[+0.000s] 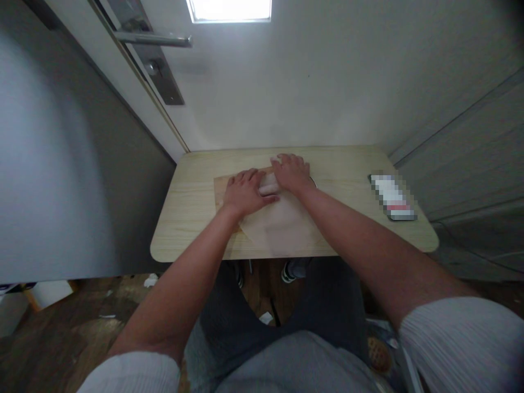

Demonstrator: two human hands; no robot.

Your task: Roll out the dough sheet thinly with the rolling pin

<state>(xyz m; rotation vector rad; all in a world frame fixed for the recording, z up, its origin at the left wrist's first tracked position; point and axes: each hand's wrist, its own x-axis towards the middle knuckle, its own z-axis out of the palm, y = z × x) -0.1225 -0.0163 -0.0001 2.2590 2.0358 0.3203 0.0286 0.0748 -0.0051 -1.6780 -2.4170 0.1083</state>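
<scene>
A pale, smooth roll (269,184) lies crosswise on the small table, its middle showing between my two hands. My left hand (245,191) rests over its left part, fingers curved over the far side and thumb along the near side. Over the right part is my right hand (292,172), its fingers bent over the far edge. A pale, thin sheet (282,226) spreads from the roll towards me, down to the table's front edge. Under my left hand a light-brown flat piece (220,188) sticks out. A dark curved rim (314,183) shows beside my right wrist; the rest is hidden.
The light wood table (184,207) stands against a white door (286,87) with a metal handle (155,39). A phone (393,197), its screen blurred out, lies at the table's right. My legs are below the table; a waffle-patterned round thing (379,353) is low at the right.
</scene>
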